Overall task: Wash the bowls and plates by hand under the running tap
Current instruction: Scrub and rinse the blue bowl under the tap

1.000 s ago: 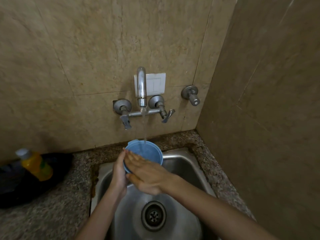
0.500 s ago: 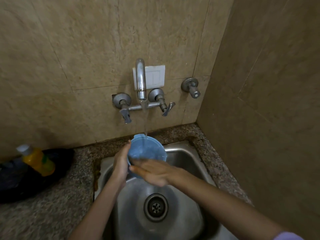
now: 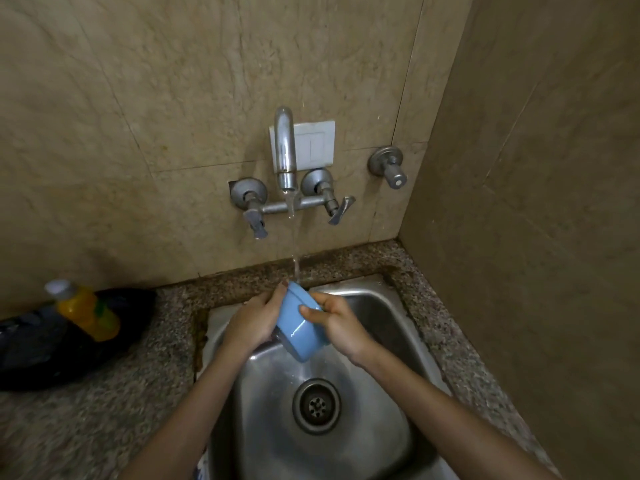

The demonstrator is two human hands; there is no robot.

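Water falls in a thin stream from the wall-mounted chrome tap (image 3: 285, 150) at the centre of the frame onto the small light-blue plastic bowl (image 3: 298, 325), which we hold tilted on its side just above the back of the stainless steel sink (image 3: 391, 320), its base turned up toward the stream. Our left hand (image 3: 251, 323) wraps the bowl's left side with fingertips reaching over its upper edge, and our right hand (image 3: 337, 327) closes on its right side, thumb across the outer wall. We judge the bowl light and stiff, unlikely to break if dropped, yet slick when wet, so the safest hold is at the rim and the raised foot. At the left of the frame a yellow plastic bottle with a grey cap (image 3: 86, 315) stands on the speckled granite counter (image 3: 104, 410).
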